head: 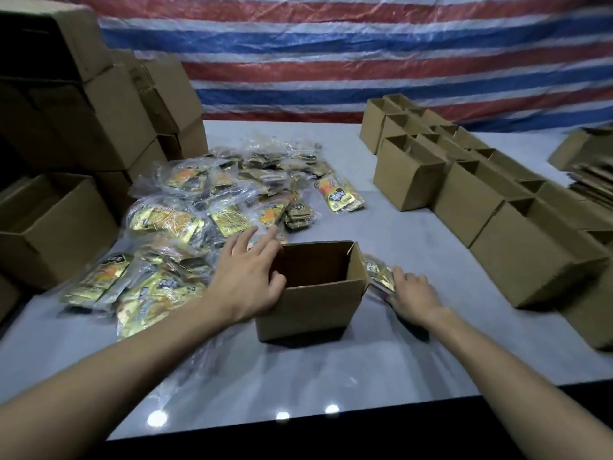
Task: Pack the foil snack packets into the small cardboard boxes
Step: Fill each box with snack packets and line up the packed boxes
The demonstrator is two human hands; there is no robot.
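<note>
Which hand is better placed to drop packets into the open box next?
Right. The right hand grips foil packets beside the open box; the left hand rests on its rim, holding no packet.

A packing workroom — stacked cardboard cartons, rows of open small boxes, striped tarpaulin as backdrop.

left hand on box, right hand holding foil packets
</note>
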